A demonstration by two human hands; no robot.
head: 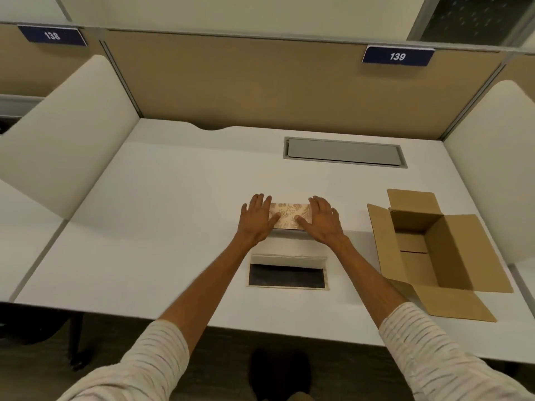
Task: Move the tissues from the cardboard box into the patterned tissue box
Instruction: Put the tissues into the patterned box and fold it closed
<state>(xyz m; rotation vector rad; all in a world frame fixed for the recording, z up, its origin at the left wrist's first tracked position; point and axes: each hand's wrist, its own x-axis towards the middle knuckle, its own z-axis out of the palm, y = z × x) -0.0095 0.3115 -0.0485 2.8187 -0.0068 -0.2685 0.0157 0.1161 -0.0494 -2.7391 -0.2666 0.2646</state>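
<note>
The patterned tissue box (290, 217), beige with a leaf print, stands on the white desk (162, 227) in the middle. My left hand (256, 219) lies against its left end and my right hand (322, 221) against its right end, thumbs resting on its top, fingers spread. The box's front side is hidden in shadow. Just in front of it lies a flat cream-rimmed piece with a dark inside (286, 275), and a white strip (288, 259) runs along its far edge. The cardboard box (428, 250) sits open at the right; no tissues show inside it.
A grey cable hatch (344, 152) is set into the desk at the back right. Beige partition walls (66, 134) close off the desk at the left, back and right. The cardboard box's front flap (451, 303) lies near the desk's front edge.
</note>
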